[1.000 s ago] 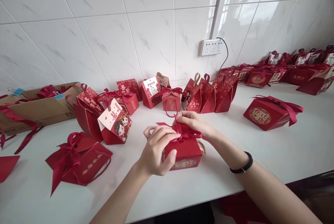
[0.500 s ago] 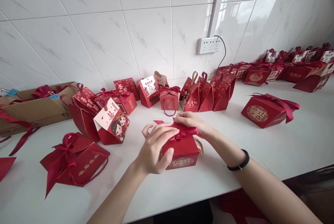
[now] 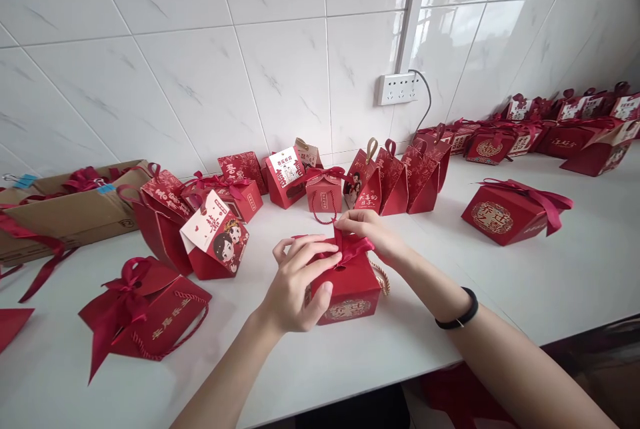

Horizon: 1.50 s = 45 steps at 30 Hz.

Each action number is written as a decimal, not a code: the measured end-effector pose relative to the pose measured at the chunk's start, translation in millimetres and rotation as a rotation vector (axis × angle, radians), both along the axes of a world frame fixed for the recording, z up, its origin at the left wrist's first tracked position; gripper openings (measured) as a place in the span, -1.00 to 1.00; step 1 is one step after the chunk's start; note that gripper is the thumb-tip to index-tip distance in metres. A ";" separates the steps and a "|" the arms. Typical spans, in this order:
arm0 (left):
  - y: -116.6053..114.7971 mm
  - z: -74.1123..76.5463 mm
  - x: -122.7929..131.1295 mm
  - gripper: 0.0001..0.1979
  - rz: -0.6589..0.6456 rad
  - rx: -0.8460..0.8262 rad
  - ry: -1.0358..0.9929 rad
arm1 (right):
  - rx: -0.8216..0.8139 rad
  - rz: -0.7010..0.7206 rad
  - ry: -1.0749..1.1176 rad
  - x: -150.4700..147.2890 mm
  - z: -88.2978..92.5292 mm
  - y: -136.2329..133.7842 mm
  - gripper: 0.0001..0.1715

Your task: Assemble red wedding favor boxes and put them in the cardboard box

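A red gift box (image 3: 353, 292) with a gold printed medallion on its front stands on the white table before me. A dark red satin ribbon (image 3: 359, 246) is tied on its top, and a gold cord handle (image 3: 381, 277) shows at its right side. My left hand (image 3: 299, 282) lies over the box's left side, fingers stretched out and apart, with fingertips touching the ribbon at the knot. My right hand (image 3: 369, 232) is closed in a pinch on a ribbon end, holding it up above the box's back edge.
Left stand a bow-tied red box (image 3: 160, 312), a box with a cartoon couple (image 3: 217, 236) and a cardboard carton (image 3: 70, 226) of ribbons. Several red boxes (image 3: 420, 179) line the tiled wall below a socket strip (image 3: 399, 89). Another ribboned box (image 3: 505, 216) sits to the right.
My right hand has drawn the pinched ribbon end slightly upward, so it now stands up from the bow. My left hand stays nearly in place over the box.
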<state>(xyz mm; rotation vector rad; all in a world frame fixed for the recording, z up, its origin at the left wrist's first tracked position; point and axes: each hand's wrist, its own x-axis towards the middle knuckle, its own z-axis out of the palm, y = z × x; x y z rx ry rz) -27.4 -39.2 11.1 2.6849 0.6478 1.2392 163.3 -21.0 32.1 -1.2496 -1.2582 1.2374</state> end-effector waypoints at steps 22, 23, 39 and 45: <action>-0.4 4.7 -5.3 -0.58 -0.021 -0.046 -0.107 | -0.014 0.638 -0.582 50.8 31.1 -14.2 -0.43; 0.7 5.9 -6.5 -0.62 0.015 -0.068 -0.148 | -0.008 0.637 -0.603 50.9 30.9 -13.9 -0.44; 3.7 13.6 -7.0 -0.78 0.200 -0.588 -0.166 | -0.036 0.671 -0.479 61.4 29.4 -12.4 -0.41; 8.9 11.3 -6.3 -0.65 0.299 -0.752 -0.335 | -0.138 0.730 -0.339 49.8 35.9 -23.0 -0.34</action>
